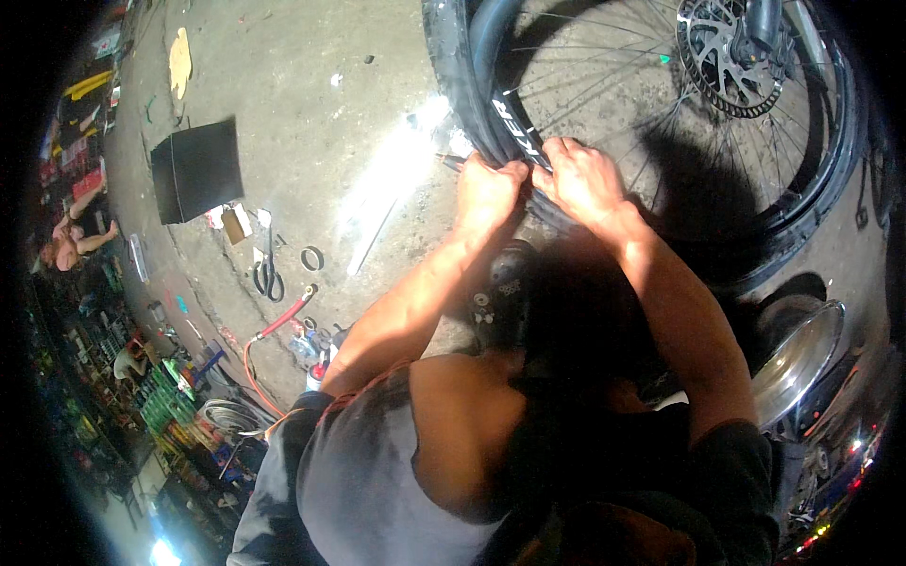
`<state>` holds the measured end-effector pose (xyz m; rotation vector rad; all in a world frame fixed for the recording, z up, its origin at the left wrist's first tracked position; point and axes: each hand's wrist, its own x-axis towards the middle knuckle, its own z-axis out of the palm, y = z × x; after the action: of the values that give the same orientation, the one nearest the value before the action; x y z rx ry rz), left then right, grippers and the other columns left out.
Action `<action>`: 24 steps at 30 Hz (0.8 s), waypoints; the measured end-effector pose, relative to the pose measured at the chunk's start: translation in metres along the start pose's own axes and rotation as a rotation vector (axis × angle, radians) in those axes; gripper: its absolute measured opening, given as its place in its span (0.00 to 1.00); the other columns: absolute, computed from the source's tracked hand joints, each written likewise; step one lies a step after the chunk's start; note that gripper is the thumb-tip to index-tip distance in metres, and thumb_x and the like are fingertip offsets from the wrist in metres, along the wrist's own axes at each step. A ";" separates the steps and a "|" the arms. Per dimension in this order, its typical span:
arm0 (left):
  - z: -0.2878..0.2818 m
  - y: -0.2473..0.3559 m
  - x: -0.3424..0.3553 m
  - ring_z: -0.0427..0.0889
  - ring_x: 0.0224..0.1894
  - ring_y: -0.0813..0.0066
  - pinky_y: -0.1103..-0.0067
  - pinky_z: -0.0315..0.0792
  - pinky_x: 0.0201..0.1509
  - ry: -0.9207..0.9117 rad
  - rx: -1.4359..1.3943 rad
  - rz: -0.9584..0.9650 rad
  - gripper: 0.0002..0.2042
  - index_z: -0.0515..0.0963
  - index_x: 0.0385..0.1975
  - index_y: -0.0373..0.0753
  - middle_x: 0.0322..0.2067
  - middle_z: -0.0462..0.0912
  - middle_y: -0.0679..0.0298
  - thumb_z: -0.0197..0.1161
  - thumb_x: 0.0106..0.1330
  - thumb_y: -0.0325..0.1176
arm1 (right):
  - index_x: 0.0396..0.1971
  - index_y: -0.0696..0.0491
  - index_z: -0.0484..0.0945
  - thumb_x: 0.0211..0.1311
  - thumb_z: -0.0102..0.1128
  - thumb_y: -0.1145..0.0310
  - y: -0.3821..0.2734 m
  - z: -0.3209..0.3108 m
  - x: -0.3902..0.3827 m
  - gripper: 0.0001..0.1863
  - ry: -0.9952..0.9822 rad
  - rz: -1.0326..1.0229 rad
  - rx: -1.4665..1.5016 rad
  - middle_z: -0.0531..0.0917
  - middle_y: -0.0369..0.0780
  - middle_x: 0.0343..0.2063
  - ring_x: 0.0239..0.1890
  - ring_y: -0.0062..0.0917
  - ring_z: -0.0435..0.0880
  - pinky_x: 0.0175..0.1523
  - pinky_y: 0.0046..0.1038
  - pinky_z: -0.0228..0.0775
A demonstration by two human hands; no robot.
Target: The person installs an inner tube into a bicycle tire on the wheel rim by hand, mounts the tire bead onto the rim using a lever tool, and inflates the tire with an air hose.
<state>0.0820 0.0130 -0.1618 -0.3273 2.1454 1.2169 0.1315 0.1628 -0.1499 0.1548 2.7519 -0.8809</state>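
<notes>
A black bicycle tyre [453, 71] hangs partly off the dark rim [517, 113] of a spoked wheel. Between tyre and rim runs a smooth dark band [485, 42], which looks like an inner tube. My left hand [488, 193] is closed on the tyre at the wheel's near left side. Close by it, my right hand [585, 184] has its fingers curled over the rim and tyre edge, thumb toward the left hand. A thin dark pointed tool [450, 161] sticks out beside my left hand; whether I hold it cannot be made out. A disc brake rotor [731, 66] sits at the hub.
On the concrete floor to the left lie scissors [270, 269], a black ring [311, 258], a black box [198, 170] and a red-handled air hose [288, 311]. A shiny metal bowl [800, 363] stands at right. Another person [75, 236] is at the far left.
</notes>
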 end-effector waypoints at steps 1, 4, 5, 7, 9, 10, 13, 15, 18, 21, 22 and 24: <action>0.000 0.001 -0.001 0.83 0.37 0.55 0.70 0.74 0.43 0.000 0.002 0.000 0.16 0.75 0.38 0.28 0.32 0.82 0.46 0.59 0.51 0.31 | 0.32 0.57 0.71 0.55 0.58 0.59 0.000 0.001 -0.001 0.16 0.001 0.001 0.002 0.79 0.50 0.32 0.34 0.45 0.80 0.39 0.44 0.72; 0.000 0.017 -0.012 0.82 0.38 0.55 0.70 0.74 0.43 -0.011 0.058 -0.014 0.16 0.76 0.39 0.29 0.32 0.82 0.47 0.59 0.51 0.31 | 0.32 0.57 0.70 0.55 0.58 0.61 0.001 0.001 -0.005 0.15 0.072 -0.013 0.002 0.79 0.50 0.32 0.33 0.46 0.80 0.36 0.43 0.73; -0.002 0.018 -0.013 0.82 0.38 0.54 0.69 0.73 0.44 -0.007 0.051 0.009 0.16 0.75 0.39 0.29 0.33 0.82 0.46 0.59 0.51 0.31 | 0.32 0.57 0.70 0.55 0.58 0.62 -0.003 0.001 -0.005 0.14 0.064 -0.005 0.005 0.79 0.50 0.32 0.33 0.46 0.80 0.37 0.43 0.73; -0.004 0.016 -0.014 0.82 0.39 0.53 0.69 0.73 0.45 0.006 0.043 0.030 0.16 0.75 0.39 0.28 0.33 0.82 0.46 0.58 0.52 0.31 | 0.32 0.57 0.70 0.55 0.57 0.63 -0.008 0.001 -0.004 0.14 0.055 -0.005 0.010 0.79 0.50 0.32 0.34 0.46 0.79 0.38 0.43 0.73; 0.000 0.010 -0.011 0.82 0.39 0.51 0.67 0.73 0.45 0.045 0.084 0.090 0.16 0.75 0.39 0.28 0.33 0.81 0.45 0.57 0.52 0.30 | 0.33 0.57 0.71 0.55 0.57 0.63 -0.005 0.004 -0.007 0.13 0.089 -0.014 0.019 0.78 0.50 0.33 0.34 0.46 0.79 0.39 0.42 0.73; 0.002 0.009 -0.009 0.82 0.39 0.51 0.67 0.73 0.45 0.042 0.084 0.089 0.16 0.75 0.39 0.28 0.33 0.81 0.45 0.57 0.52 0.30 | 0.33 0.57 0.71 0.55 0.57 0.63 -0.004 0.005 -0.007 0.13 0.089 -0.011 0.018 0.78 0.50 0.33 0.34 0.46 0.79 0.39 0.42 0.73; 0.002 0.012 -0.009 0.81 0.39 0.48 0.66 0.72 0.45 0.012 0.074 0.047 0.16 0.75 0.38 0.27 0.33 0.81 0.42 0.56 0.52 0.31 | 0.33 0.57 0.71 0.54 0.57 0.63 -0.002 0.007 -0.007 0.13 0.134 -0.001 0.012 0.79 0.49 0.32 0.33 0.46 0.79 0.38 0.42 0.73; 0.001 0.008 -0.004 0.81 0.39 0.49 0.66 0.73 0.45 0.011 0.128 0.061 0.17 0.74 0.38 0.25 0.33 0.80 0.41 0.57 0.51 0.31 | 0.33 0.57 0.71 0.53 0.58 0.63 -0.002 0.006 -0.006 0.14 0.133 0.002 -0.008 0.79 0.48 0.32 0.31 0.45 0.80 0.36 0.42 0.73; 0.000 0.001 0.000 0.82 0.38 0.51 0.67 0.73 0.44 -0.006 0.045 0.008 0.17 0.74 0.37 0.24 0.31 0.80 0.40 0.58 0.51 0.32 | 0.32 0.56 0.71 0.53 0.58 0.63 -0.002 0.009 -0.005 0.13 0.179 -0.036 -0.035 0.80 0.47 0.29 0.29 0.44 0.80 0.34 0.41 0.74; 0.000 0.006 -0.004 0.83 0.35 0.54 0.68 0.74 0.42 0.039 0.111 0.021 0.16 0.75 0.36 0.25 0.30 0.81 0.44 0.58 0.50 0.31 | 0.31 0.56 0.72 0.52 0.59 0.62 -0.003 0.008 -0.005 0.13 0.154 -0.031 -0.061 0.80 0.47 0.28 0.28 0.43 0.81 0.33 0.41 0.74; -0.001 0.010 -0.008 0.83 0.35 0.54 0.68 0.74 0.42 0.036 0.110 0.021 0.16 0.75 0.36 0.25 0.30 0.81 0.44 0.58 0.50 0.31 | 0.31 0.56 0.72 0.52 0.59 0.62 -0.002 0.008 -0.005 0.13 0.154 -0.029 -0.062 0.80 0.47 0.28 0.28 0.43 0.81 0.33 0.41 0.74; -0.002 0.022 -0.016 0.83 0.35 0.55 0.69 0.74 0.41 0.003 0.045 0.050 0.14 0.76 0.35 0.27 0.29 0.82 0.46 0.58 0.51 0.31 | 0.30 0.56 0.72 0.53 0.59 0.61 0.000 0.009 -0.004 0.13 0.147 -0.054 -0.061 0.80 0.47 0.27 0.28 0.43 0.81 0.33 0.40 0.75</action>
<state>0.0827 0.0222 -0.1356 -0.2572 2.1918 1.1944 0.1369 0.1579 -0.1562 0.1398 2.9286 -0.8292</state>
